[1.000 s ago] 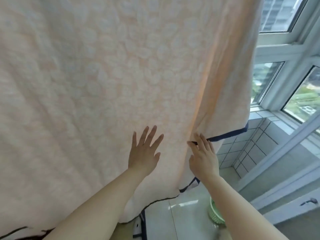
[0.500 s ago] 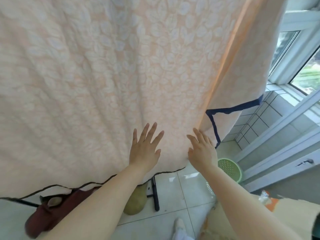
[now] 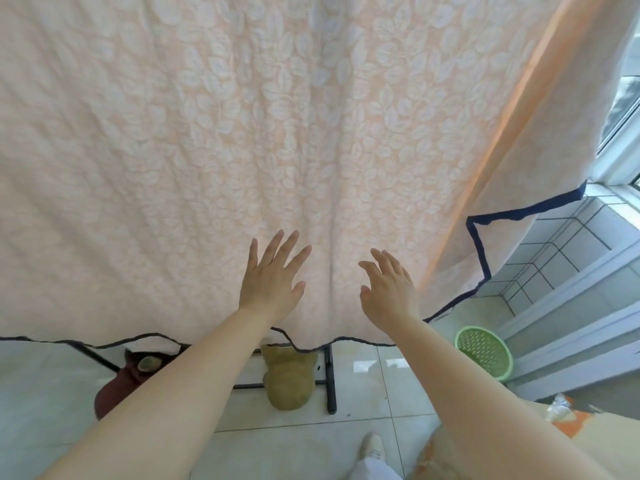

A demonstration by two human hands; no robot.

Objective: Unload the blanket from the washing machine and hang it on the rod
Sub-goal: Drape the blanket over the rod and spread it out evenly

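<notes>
left hand and right hand, fingers spread, lie flat on the hanging peach blanket at lower centre of frame.

Blanket: peach with a pale leaf pattern and dark blue edging, hanging spread across most of the view; its right corner folds back.
Left hand: fingers straight and spread, flat on the blanket near its lower edge.
Right hand: fingers spread, at the blanket just beside the left hand.
Floor: pale glossy tiles.
Green basket: on the floor under the blanket's right corner.
Black rack legs: below the blanket's hem.
</notes>
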